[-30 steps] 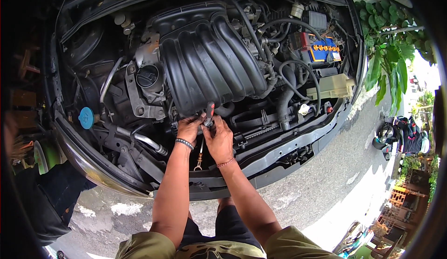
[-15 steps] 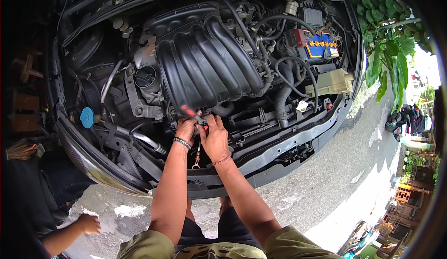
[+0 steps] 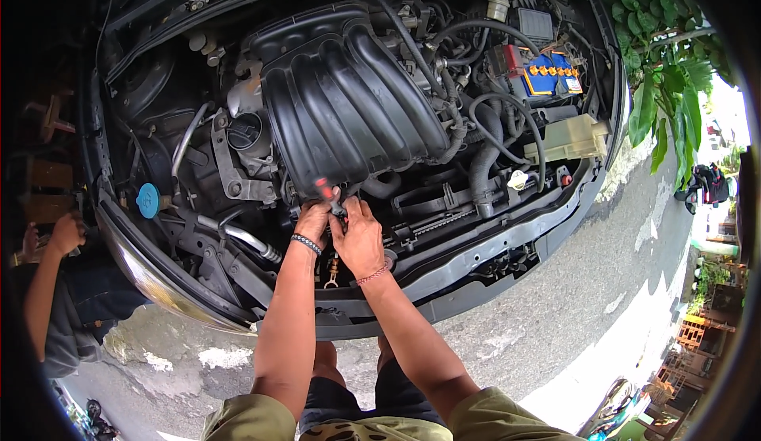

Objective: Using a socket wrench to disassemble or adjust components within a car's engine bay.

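My left hand [image 3: 312,221] and my right hand [image 3: 361,240] meet at the front edge of the ribbed black engine cover [image 3: 353,100]. Between them is a hand tool with red-and-dark grips [image 3: 326,190], one red end sticking up past my fingers. The fingers of both hands are closed around it; its working end is hidden. Just below my hands hangs a metal dipstick with a ring-shaped end [image 3: 331,276], between my wrists.
A blue cap [image 3: 148,200] and an oil filler cap [image 3: 245,131] lie left. The battery [image 3: 547,75] and a pale plastic reservoir [image 3: 567,138] sit right. The front crossmember [image 3: 476,255] runs before me. Another person's raised hand [image 3: 68,233] shows at left.
The tool has turned more upright between my hands, and my right hand has shifted slightly left and down. At left, the other person's hand has risen from low beside the car.
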### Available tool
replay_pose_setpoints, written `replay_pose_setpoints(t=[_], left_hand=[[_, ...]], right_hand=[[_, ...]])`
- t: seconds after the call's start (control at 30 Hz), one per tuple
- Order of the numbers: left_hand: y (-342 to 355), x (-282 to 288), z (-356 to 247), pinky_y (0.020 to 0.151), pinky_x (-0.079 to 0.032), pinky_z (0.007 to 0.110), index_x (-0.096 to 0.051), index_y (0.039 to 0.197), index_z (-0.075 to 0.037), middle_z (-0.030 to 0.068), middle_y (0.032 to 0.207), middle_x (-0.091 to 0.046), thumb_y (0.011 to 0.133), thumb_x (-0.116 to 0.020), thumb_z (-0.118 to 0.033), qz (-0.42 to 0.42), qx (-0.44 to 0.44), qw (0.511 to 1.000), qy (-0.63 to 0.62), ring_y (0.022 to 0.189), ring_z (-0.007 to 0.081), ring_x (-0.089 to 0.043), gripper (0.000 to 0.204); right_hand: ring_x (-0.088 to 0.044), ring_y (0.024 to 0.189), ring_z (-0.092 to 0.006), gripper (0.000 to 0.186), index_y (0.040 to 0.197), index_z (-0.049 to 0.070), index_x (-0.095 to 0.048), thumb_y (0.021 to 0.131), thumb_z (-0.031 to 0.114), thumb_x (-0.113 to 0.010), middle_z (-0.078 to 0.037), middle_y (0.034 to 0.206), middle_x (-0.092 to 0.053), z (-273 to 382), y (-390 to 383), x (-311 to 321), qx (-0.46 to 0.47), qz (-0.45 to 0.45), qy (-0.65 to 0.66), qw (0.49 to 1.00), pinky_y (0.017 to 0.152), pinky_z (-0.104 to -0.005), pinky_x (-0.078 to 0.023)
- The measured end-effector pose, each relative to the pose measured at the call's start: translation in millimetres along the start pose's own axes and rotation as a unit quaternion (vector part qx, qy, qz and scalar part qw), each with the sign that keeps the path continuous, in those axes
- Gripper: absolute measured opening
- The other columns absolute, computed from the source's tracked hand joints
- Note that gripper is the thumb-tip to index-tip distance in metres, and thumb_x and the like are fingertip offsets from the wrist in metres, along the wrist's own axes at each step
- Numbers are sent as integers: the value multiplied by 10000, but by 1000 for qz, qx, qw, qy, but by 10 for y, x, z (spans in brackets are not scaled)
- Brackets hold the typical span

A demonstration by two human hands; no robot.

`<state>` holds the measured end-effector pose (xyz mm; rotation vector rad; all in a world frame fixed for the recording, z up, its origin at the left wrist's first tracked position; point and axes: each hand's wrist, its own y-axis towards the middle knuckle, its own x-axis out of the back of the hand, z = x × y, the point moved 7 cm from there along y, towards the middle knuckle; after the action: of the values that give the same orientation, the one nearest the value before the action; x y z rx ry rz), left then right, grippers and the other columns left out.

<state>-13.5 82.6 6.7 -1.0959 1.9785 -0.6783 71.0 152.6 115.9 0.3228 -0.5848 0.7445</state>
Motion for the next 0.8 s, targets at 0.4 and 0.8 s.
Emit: replay_pose_setpoints(t=[0.4, 0.8], left_hand=[[50, 49, 19, 753, -508, 326, -665, 947, 8, 73, 899, -671, 891, -681, -128, 3, -27, 999, -37, 821, 176, -620, 149], [32, -20, 9, 727, -468, 309, -692, 899, -10, 35, 857, -664, 863, -732, -150, 18, -43, 999, 18, 768, 141, -583, 150]], right_hand=[[-636, 609, -369, 250, 966, -50, -497, 850, 98, -662, -190, 678, -609, -159, 11, -24, -108, -17, 56, 992, 575, -445, -493], [-612, 579, -338, 208, 921, -23, -519, 834, 64, -686, -152, 650, -587, -136, 9, 35, -32, -66, 19, 997, 568, -413, -476]])
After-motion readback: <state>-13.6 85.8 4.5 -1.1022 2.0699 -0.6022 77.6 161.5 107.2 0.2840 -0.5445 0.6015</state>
